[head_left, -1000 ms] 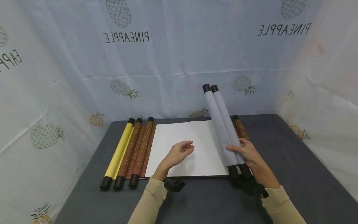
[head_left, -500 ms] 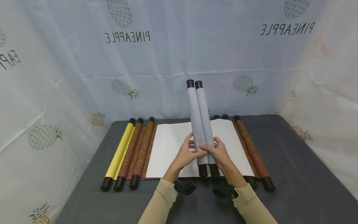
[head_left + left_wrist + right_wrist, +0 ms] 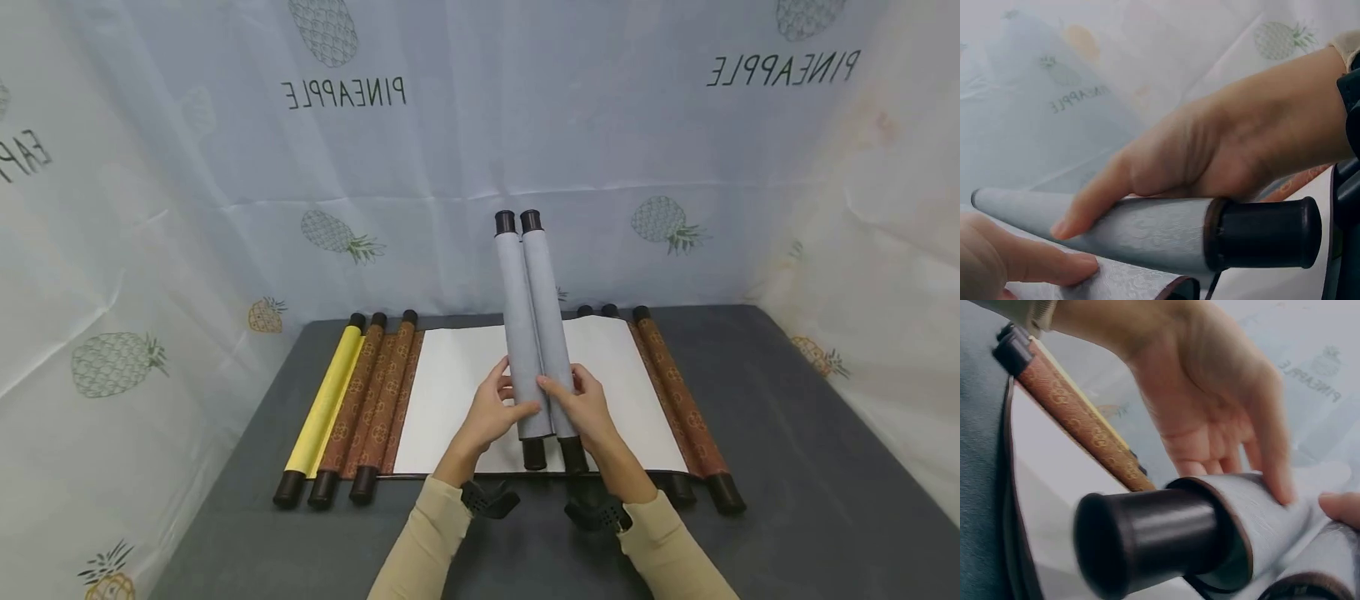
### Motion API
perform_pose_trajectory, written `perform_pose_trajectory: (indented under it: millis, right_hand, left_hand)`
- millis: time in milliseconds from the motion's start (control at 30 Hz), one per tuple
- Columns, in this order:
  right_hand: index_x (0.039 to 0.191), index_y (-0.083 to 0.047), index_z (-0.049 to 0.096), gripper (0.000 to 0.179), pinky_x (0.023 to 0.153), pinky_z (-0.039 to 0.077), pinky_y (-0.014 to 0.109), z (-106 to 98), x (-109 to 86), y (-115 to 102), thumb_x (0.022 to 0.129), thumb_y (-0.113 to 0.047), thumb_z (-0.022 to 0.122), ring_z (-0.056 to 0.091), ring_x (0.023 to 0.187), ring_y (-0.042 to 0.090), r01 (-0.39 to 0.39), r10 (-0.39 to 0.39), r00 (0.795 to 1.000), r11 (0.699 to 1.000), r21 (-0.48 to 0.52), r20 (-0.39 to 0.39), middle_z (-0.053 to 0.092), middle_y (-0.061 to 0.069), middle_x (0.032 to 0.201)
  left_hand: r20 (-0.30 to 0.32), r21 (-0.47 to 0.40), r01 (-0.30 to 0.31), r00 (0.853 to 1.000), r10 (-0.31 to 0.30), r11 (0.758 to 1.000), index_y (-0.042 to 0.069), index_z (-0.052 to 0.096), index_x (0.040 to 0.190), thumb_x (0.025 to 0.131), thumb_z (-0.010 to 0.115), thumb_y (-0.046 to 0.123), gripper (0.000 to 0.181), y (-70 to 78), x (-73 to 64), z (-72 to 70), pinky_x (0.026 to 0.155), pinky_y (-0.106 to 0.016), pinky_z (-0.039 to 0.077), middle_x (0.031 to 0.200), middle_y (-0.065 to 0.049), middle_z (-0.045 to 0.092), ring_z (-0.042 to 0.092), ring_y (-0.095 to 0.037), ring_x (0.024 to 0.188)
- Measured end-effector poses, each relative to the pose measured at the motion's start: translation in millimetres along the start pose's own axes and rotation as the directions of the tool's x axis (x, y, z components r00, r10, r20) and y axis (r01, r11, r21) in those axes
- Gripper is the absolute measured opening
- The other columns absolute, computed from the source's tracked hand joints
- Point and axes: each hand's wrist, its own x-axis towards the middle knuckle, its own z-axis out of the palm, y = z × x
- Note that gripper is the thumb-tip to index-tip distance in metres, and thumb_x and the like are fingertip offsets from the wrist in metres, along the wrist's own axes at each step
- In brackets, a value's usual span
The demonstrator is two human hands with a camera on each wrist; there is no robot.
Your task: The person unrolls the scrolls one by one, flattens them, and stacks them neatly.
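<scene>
A pale grey-blue scroll [image 3: 519,333], rolled from both sides into two parallel rolls with black end knobs, is held tilted above an unrolled white sheet [image 3: 450,392]. My left hand [image 3: 487,417] grips the left roll near its lower end, with the thumb across the front. On the right roll, my right hand [image 3: 592,412] has its thumb on the front and its fingers reaching behind. The left wrist view shows a black knob [image 3: 1266,234] sticking out past the left hand. In the right wrist view, another knob [image 3: 1147,531] protrudes from the right roll's loose-edged end.
On the left of the dark table [image 3: 810,467] lie a yellow scroll [image 3: 326,400] and brown patterned rolls [image 3: 390,392]. Another brown roll [image 3: 682,400] lies along the sheet's right side. A pineapple-print curtain [image 3: 450,150] hangs behind and at both sides.
The grey-blue scroll has moved left, from the right side to over the white sheet's middle. My left hand, holding nothing one second ago, has taken hold of its left roll.
</scene>
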Motion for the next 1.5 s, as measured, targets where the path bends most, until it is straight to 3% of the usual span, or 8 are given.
perform_pose_trajectory:
  millis: [67,167,267,333,633,1000,1200,1500]
  right_hand:
    - [0.125,-0.001,0.055,0.043,0.071,0.051,0.026,-1.7,1.4,-0.4,0.089,-0.022,0.067,0.062,0.08,0.008,0.006,-0.007,1.0,1.0,-0.016,-0.024,0.064,0.011,0.106]
    - [0.124,0.001,0.058,0.044,0.069,0.051,0.026,-3.1,1.4,-1.0,0.088,-0.021,0.069,0.062,0.076,0.009,0.005,-0.006,0.999,1.0,-0.028,-0.037,0.066,0.012,0.103]
    - [0.125,0.003,0.059,0.046,0.069,0.052,0.025,-2.5,1.2,-1.6,0.086,-0.02,0.07,0.062,0.076,0.009,-0.006,0.006,1.0,1.0,-0.029,-0.028,0.068,0.017,0.106]
    - [0.126,0.003,0.058,0.048,0.07,0.052,0.025,-2.6,0.6,-2.2,0.086,-0.02,0.07,0.063,0.078,0.009,-0.015,0.015,1.0,0.999,-0.036,-0.015,0.067,0.021,0.111]
    - [0.135,0.003,0.049,0.049,0.076,0.05,0.029,-7.7,-2.6,-10.8,0.091,-0.013,0.063,0.063,0.088,0.012,-0.032,0.033,0.998,0.999,-0.012,0.052,0.059,0.032,0.127]
    - [0.139,0.0,0.042,0.047,0.076,0.046,0.028,4.8,-2.6,-3.6,0.096,-0.012,0.054,0.059,0.092,0.016,-0.083,0.083,0.997,0.994,0.071,0.006,0.054,0.03,0.13]
    - [0.135,0.002,0.048,0.044,0.074,0.045,0.028,5.2,-2.7,-1.7,0.093,-0.012,0.05,0.057,0.093,0.02,-0.091,0.095,0.991,0.994,0.055,-0.094,0.057,0.027,0.127]
    - [0.132,0.003,0.051,0.044,0.074,0.048,0.029,1.6,-1.4,-4.1,0.091,-0.013,0.056,0.061,0.092,0.021,-0.06,0.06,0.991,0.998,0.0,-0.118,0.06,0.03,0.123]
  left_hand:
    - [0.04,-0.026,0.0,0.999,0.001,1.0,0.003,0.003,0.155,0.087,0.065,0.003,0.092,1.2,-0.4,-0.9,0.095,-0.05,0.052,0.139,-0.032,0.047,0.054,-0.043,0.124]
    - [0.114,-0.09,0.037,0.993,-0.026,0.995,0.01,-0.021,0.152,0.091,0.054,-0.001,0.097,1.2,-0.2,-1.2,0.11,-0.057,0.036,0.159,-0.029,0.012,0.029,-0.044,0.144]
    - [0.144,-0.127,0.066,0.988,-0.047,0.99,0.014,-0.033,0.147,0.09,0.044,-0.001,0.098,-0.3,0.8,-0.3,0.119,-0.059,0.016,0.16,-0.018,-0.023,-0.001,-0.039,0.151]
    - [0.13,-0.137,0.068,0.99,-0.05,0.988,0.016,-0.034,0.147,0.086,0.042,-0.001,0.099,-1.6,1.9,0.9,0.121,-0.059,0.008,0.158,-0.013,-0.031,-0.012,-0.036,0.151]
    - [-0.069,-0.104,-0.034,0.997,0.027,0.994,0.022,-0.007,0.155,0.084,0.06,0.01,0.098,-3.4,4.0,10.6,0.106,-0.053,0.035,0.156,-0.015,0.019,0.033,-0.035,0.137]
    - [-0.297,0.006,-0.069,0.953,0.068,0.998,0.012,0.014,0.154,0.078,0.077,0.016,0.099,-8.9,3.8,19.4,0.102,-0.056,0.041,0.149,-0.018,0.038,0.046,-0.038,0.13]
    - [-0.292,-0.01,-0.051,0.955,0.046,0.999,0.005,0.017,0.152,0.079,0.069,0.01,0.09,-9.9,2.8,19.0,0.094,-0.054,0.046,0.142,-0.027,0.041,0.05,-0.043,0.122]
    - [-0.288,-0.004,0.04,0.957,-0.039,0.999,-0.001,0.029,0.141,0.077,0.066,0.008,0.074,-7.8,4.1,15.1,0.081,-0.039,0.051,0.124,-0.028,0.053,0.059,-0.034,0.103]
